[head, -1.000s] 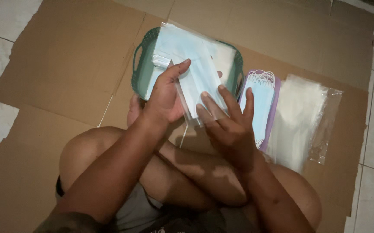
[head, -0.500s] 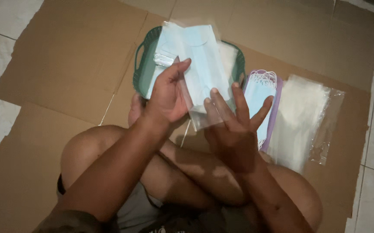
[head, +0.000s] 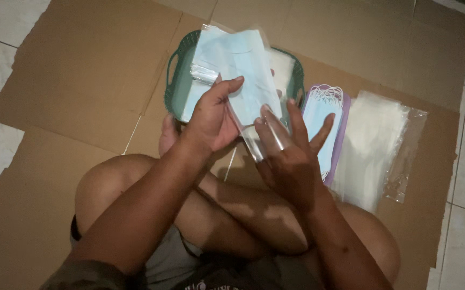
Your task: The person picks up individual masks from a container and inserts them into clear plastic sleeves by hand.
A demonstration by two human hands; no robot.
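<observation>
Head view: left hand (head: 211, 121) fingers pinch bagged mask (head: 243, 70), long axis upper-left; right hand (head: 291, 156) splayed.

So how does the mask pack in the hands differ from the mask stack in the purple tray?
The bagged mask pack is sealed in clear plastic and held up above the green basket; the loose mask stack lies unwrapped in the purple tray, ear loops showing. Both are pale blue.

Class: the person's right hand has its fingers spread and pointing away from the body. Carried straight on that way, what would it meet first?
Probably the clear plastic sleeve holding a pale blue face mask, which the right hand already touches; depth is uncertain.
</observation>
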